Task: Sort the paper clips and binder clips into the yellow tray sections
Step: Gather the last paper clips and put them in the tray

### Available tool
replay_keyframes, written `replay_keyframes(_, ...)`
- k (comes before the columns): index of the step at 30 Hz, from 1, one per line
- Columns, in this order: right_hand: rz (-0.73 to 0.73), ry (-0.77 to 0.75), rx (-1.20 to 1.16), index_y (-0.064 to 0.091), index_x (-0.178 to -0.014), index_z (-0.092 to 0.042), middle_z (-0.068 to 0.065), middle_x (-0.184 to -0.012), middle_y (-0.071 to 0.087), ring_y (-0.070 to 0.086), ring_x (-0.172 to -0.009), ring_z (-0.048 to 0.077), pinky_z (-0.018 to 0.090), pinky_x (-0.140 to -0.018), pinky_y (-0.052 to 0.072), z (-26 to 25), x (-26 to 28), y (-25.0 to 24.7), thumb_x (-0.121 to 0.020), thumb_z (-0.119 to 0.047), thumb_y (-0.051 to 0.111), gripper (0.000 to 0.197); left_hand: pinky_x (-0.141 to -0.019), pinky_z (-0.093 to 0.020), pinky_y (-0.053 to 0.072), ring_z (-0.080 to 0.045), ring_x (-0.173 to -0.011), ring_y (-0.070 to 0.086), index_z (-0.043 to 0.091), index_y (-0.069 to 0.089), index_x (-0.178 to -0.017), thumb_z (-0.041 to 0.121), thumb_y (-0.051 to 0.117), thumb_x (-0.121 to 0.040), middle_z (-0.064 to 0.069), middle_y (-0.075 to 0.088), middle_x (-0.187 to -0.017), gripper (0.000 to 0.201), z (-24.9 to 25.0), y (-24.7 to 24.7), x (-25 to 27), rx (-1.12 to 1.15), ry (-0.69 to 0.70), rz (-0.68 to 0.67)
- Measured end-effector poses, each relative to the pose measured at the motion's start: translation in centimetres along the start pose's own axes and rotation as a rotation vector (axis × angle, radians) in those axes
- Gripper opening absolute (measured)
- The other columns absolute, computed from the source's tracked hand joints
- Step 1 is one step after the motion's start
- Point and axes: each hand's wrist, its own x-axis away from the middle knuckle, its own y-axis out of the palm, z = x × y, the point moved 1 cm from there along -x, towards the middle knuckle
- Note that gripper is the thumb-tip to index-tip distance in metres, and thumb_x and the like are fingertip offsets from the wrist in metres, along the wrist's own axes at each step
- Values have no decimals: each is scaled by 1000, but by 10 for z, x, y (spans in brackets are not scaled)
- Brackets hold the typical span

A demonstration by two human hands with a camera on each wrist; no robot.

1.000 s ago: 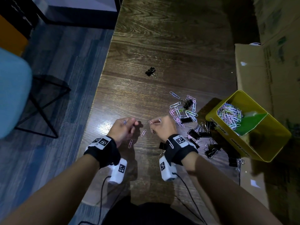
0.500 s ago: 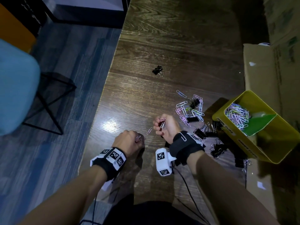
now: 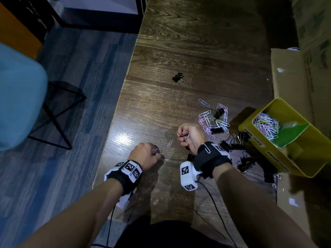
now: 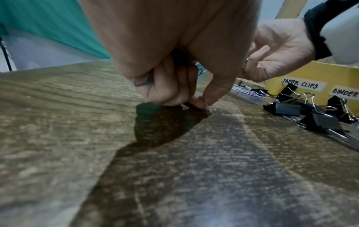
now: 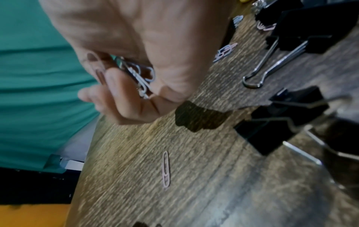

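Note:
My left hand (image 3: 156,152) rests its fingertips (image 4: 196,104) on the wooden table (image 3: 197,51), fingers curled, with a paper clip (image 4: 144,80) tucked under them. My right hand (image 3: 182,137) hovers just above the table and grips several paper clips (image 5: 139,76) in its curled fingers. A pink paper clip (image 3: 170,143) lies loose between the hands. More paper clips (image 3: 213,119) lie in a pile to the right, with black binder clips (image 3: 240,140) beside it. The yellow tray (image 3: 286,158) holds paper clips (image 3: 265,126) in its far section.
A lone binder clip (image 3: 178,77) lies further up the table. Cardboard (image 3: 293,77) lies to the right, behind and under the tray. The tray's side (image 4: 330,73) bears labels reading "PAPER CLIPS" and "BINDER". The table's left edge (image 3: 118,108) drops to a blue floor and a teal chair (image 3: 18,97).
My left hand has drawn back toward me and lowered its fingertips onto the table. My right hand has curled its fingers round the clips it holds.

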Motion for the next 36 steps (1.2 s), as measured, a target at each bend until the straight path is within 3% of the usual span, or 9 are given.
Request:
replay_keyframes(4, -23, 25, -26, 40, -56, -8, 6, -56, 34, 24, -31, 3, 8, -35, 11, 2, -1, 1, -78, 7, 24, 30, -77, -35, 49, -31, -94, 58, 13, 62, -89, 39, 61, -77, -15, 64, -97, 28, -1, 1, -1, 10, -12, -6)
replay_keyframes(10, -73, 23, 20, 41, -50, -11, 3, -51, 37, 23, -32, 5, 11, -34, 13, 6, -5, 0, -90, -24, 40, 42, -74, -33, 47, -31, -92, 58, 15, 62, -88, 37, 60, -79, -15, 64, -95, 24, 0, 0, 2, -4, 10, 13)
replay_keyframes(15, 47, -248, 924, 45, -50, -17, -1, -50, 45, 40, -47, 15, 26, -49, 31, 10, -12, 4, -81, -51, 65, 50, -72, -33, 48, -29, -89, 60, 16, 61, -80, 35, 60, -78, -13, 66, -88, 19, 1, -2, 3, 1, 32, 22)
replay_keyframes(17, 3, -308, 1238, 69, -75, -21, 4, -74, 68, 63, -72, 20, 27, -66, 48, 10, -9, 7, -78, -48, 70, 27, -71, -33, 47, -30, -88, 59, 16, 58, -76, 35, 59, -78, -13, 66, -87, 19, 1, -2, 2, 3, 38, 16)
replay_keyframes(19, -64, -360, 1454, 70, -103, -24, 11, -99, 70, 65, -94, 27, 31, -80, 51, 8, -2, 10, -80, -37, 72, 27, -70, -32, 47, -30, -86, 59, 20, 51, -67, 35, 60, -77, -12, 65, -83, 20, 1, -3, 0, 23, 31, 3)
replay_keyframes(24, -84, -465, 1686, 66, -100, -5, 20, -97, 67, 65, -94, 33, 33, -73, 44, 3, 14, 13, -93, -27, 56, 25, -62, -23, 38, -22, -71, 55, 20, 50, -54, 27, 63, -76, -3, 55, -64, 27, 2, -9, -4, 102, 31, -33)
replay_keyframes(30, -127, -381, 1618, 63, -107, -5, 16, -105, 63, 63, -98, 31, 34, -79, 46, 7, 20, 10, -94, -1, 47, 21, -48, -25, 31, -17, -51, 47, 15, 55, -51, 22, 59, -80, 2, 47, -46, 30, 11, -24, -15, 312, -37, -86)
replay_keyframes(34, 13, -278, 928, 59, -85, -19, -12, -89, 58, 56, -87, 15, 28, -80, 42, -15, 21, -28, -96, -12, 42, 21, -41, -10, 18, -11, -33, 24, 17, 43, -58, 20, 45, -76, 4, 30, -42, 18, 53, -37, -28, 822, -178, -196)
replay_keyframes(36, 108, -291, 610, 54, -72, -25, -17, -66, 54, 51, -67, 10, 27, -65, 39, -35, 26, -58, -93, -12, 42, 27, -37, -5, 12, -6, -32, 19, 20, 36, -61, 20, 38, -82, 7, 27, -42, 21, 94, -43, -32, 951, -167, -314)
